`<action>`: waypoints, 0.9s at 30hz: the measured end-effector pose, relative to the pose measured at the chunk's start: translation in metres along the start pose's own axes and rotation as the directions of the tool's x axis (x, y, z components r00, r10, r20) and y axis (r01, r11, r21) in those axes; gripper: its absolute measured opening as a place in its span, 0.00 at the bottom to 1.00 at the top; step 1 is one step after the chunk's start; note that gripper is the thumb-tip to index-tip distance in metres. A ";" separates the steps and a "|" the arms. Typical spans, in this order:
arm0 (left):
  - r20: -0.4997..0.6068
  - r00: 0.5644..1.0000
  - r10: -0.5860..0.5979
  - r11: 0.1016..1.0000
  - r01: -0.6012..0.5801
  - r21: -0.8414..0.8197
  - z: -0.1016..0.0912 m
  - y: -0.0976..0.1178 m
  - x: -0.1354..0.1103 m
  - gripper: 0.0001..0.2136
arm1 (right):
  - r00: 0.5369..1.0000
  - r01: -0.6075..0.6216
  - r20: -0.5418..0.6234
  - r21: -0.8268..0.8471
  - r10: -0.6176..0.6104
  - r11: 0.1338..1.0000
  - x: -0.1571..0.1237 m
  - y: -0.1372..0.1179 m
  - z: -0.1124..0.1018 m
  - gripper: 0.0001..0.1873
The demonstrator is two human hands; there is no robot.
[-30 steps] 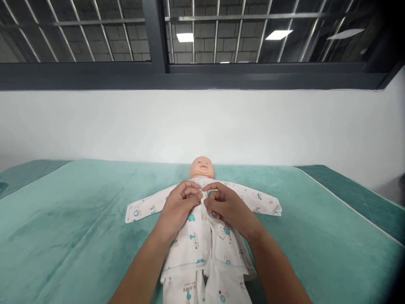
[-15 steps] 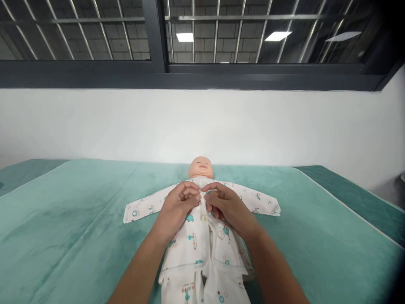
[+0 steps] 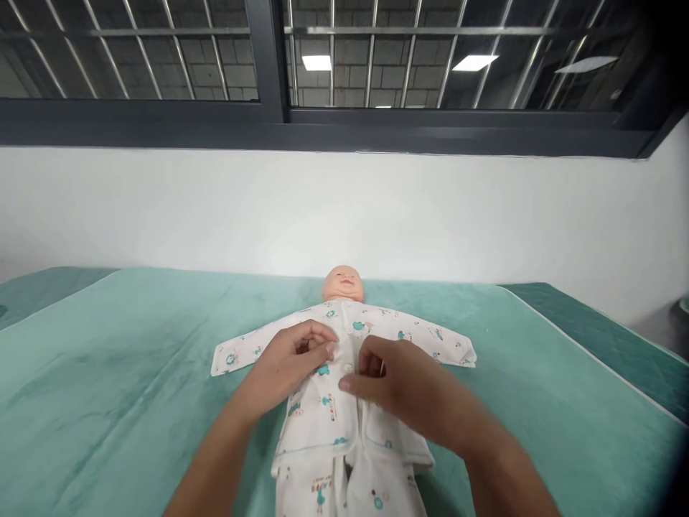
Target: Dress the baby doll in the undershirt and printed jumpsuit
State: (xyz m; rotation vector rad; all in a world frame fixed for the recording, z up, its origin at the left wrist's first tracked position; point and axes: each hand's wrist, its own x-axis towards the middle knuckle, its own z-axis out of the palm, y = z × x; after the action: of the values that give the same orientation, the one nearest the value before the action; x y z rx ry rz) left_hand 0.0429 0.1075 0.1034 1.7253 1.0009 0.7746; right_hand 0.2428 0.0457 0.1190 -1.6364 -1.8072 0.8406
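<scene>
Since half a second ago, your right hand (image 3: 401, 373) has drawn nearer, and your left hand (image 3: 285, 365) has shifted slightly left, baring the upper front of the printed baby shirt (image 3: 317, 427). Your right thumb stands apart from the curled fingers. Your left thumb and index fingertip sit close together at the shirt front; whether they pinch fabric, I can't tell. The doll (image 3: 343, 283) lies face up, head far, on the green cover (image 3: 134, 373).
</scene>
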 end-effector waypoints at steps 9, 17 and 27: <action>0.154 0.988 0.035 0.966 -0.072 0.247 0.007 0.010 -0.005 0.06 | 0.993 -0.008 0.114 -0.071 0.016 0.997 -0.001 0.001 -0.001 0.13; 0.187 0.981 0.046 0.995 -0.062 0.081 0.006 0.014 -0.010 0.08 | 0.940 -0.049 0.306 0.558 -0.150 0.828 0.013 0.022 -0.003 0.13; 0.338 0.941 -0.017 0.958 0.112 -0.265 0.010 0.005 -0.008 0.11 | 0.935 -0.022 0.256 0.730 -0.244 0.683 0.023 0.044 0.010 0.14</action>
State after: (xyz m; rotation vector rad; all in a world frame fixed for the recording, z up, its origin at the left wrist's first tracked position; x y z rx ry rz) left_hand 0.0486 0.0950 0.1048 1.5041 0.6765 0.5293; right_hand 0.2613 0.0701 0.0786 -0.8766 -1.4403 1.6046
